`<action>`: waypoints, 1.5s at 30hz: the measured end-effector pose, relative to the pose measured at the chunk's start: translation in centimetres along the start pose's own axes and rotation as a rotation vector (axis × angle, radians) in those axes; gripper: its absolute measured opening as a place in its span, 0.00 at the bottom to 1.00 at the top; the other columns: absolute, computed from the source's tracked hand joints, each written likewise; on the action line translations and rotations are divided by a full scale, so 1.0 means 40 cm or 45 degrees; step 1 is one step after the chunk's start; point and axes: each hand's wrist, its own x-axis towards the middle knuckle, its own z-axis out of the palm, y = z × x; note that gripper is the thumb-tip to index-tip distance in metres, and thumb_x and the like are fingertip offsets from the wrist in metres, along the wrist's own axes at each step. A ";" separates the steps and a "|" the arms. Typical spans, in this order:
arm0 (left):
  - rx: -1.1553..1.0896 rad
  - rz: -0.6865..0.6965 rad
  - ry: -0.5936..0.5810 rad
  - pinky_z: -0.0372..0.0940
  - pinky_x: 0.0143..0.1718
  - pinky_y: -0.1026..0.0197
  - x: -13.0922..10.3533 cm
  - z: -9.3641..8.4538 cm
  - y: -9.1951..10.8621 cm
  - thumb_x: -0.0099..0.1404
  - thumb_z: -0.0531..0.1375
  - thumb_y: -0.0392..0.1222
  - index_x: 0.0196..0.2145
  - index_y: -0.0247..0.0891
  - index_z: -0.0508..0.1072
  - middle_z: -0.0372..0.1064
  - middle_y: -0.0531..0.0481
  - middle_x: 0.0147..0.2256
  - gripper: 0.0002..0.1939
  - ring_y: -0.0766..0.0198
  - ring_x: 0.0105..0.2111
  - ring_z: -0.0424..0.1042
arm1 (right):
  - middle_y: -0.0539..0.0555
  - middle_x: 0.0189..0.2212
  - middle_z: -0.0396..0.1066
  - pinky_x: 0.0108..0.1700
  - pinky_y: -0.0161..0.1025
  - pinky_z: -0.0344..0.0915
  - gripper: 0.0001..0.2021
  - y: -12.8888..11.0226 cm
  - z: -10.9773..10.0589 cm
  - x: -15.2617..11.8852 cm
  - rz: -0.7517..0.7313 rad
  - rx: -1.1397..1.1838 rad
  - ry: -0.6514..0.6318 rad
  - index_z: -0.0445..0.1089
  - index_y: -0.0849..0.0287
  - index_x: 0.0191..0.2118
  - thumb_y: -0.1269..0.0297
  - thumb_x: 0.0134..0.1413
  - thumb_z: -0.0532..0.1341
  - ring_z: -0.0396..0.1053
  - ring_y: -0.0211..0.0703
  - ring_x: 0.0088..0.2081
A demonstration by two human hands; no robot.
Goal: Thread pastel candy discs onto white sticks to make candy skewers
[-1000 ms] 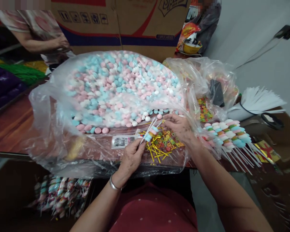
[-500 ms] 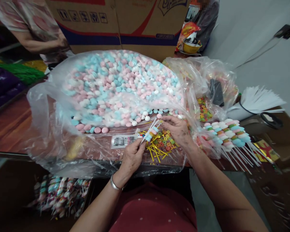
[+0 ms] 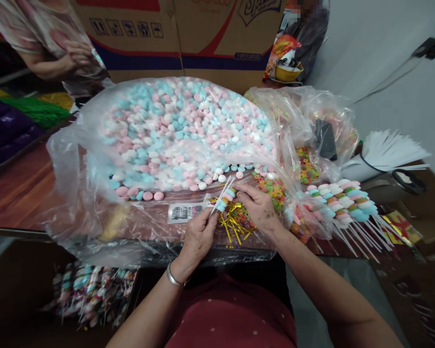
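Note:
My left hand [image 3: 198, 233] is closed around the lower end of a candy skewer [image 3: 225, 199], which leans up to the right. Pink, blue, white and orange pieces are threaded on it, and thin white sticks show beside them. My right hand [image 3: 257, 205] is at the skewer's upper end, thumb and fingers pinched together; what they hold, if anything, is too small to make out. Below both hands lies a pile of gold twist ties [image 3: 235, 227] beside colourful ring candies [image 3: 271, 189]. A white printed label [image 3: 184, 212] lies left of the skewer.
A big clear bag of pastel marshmallows [image 3: 181, 130] fills the table's middle. Finished skewers [image 3: 342, 200] are stacked at right, near a holder of white sticks [image 3: 391, 150]. A box below left holds wrapped skewers [image 3: 94, 290]. A large carton [image 3: 181, 38] stands behind; people are beyond.
My right hand has moved left and slightly down, closer to the skewer's upper end. My left hand stays nearly in place. The person at the far left has brought their hands together.

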 end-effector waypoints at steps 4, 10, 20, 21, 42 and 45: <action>-0.037 -0.008 0.003 0.54 0.26 0.65 0.002 -0.002 -0.004 0.65 0.52 0.47 0.31 0.39 0.73 0.57 0.57 0.20 0.13 0.67 0.22 0.57 | 0.50 0.44 0.78 0.53 0.47 0.71 0.15 0.003 0.007 -0.007 -0.010 -0.016 -0.036 0.78 0.52 0.46 0.62 0.56 0.58 0.75 0.45 0.45; -0.152 -0.102 0.030 0.54 0.27 0.64 -0.003 -0.005 -0.019 0.66 0.54 0.50 0.35 0.38 0.74 0.59 0.57 0.21 0.15 0.66 0.23 0.59 | 0.52 0.34 0.79 0.38 0.43 0.74 0.16 -0.009 -0.054 0.086 0.040 0.025 -0.008 0.76 0.56 0.48 0.58 0.59 0.56 0.75 0.41 0.32; -0.280 -0.116 0.041 0.54 0.26 0.66 -0.002 -0.004 -0.027 0.67 0.55 0.48 0.37 0.37 0.76 0.58 0.57 0.21 0.14 0.68 0.22 0.56 | 0.61 0.48 0.76 0.48 0.41 0.65 0.20 -0.001 -0.054 0.242 0.020 -1.430 -0.505 0.72 0.57 0.53 0.75 0.57 0.55 0.73 0.51 0.49; -0.289 -0.118 0.038 0.54 0.26 0.66 -0.002 -0.004 -0.025 0.67 0.55 0.48 0.37 0.37 0.76 0.57 0.58 0.21 0.14 0.68 0.22 0.56 | 0.61 0.48 0.76 0.47 0.41 0.65 0.21 0.003 -0.051 0.245 0.025 -1.438 -0.518 0.72 0.57 0.54 0.76 0.57 0.55 0.73 0.51 0.48; -0.313 -0.129 0.037 0.54 0.25 0.66 0.000 -0.003 -0.030 0.66 0.56 0.48 0.36 0.37 0.75 0.58 0.57 0.21 0.13 0.69 0.22 0.56 | 0.51 0.29 0.71 0.37 0.38 0.63 0.10 0.073 -0.044 0.229 0.172 -0.471 -0.107 0.71 0.61 0.35 0.66 0.45 0.58 0.67 0.41 0.33; -0.322 -0.131 0.033 0.54 0.25 0.66 -0.001 -0.004 -0.031 0.66 0.56 0.48 0.36 0.37 0.75 0.57 0.58 0.21 0.13 0.69 0.22 0.55 | 0.49 0.23 0.68 0.27 0.35 0.59 0.08 0.061 -0.051 0.229 0.321 -0.267 -0.090 0.70 0.60 0.33 0.66 0.45 0.57 0.63 0.37 0.24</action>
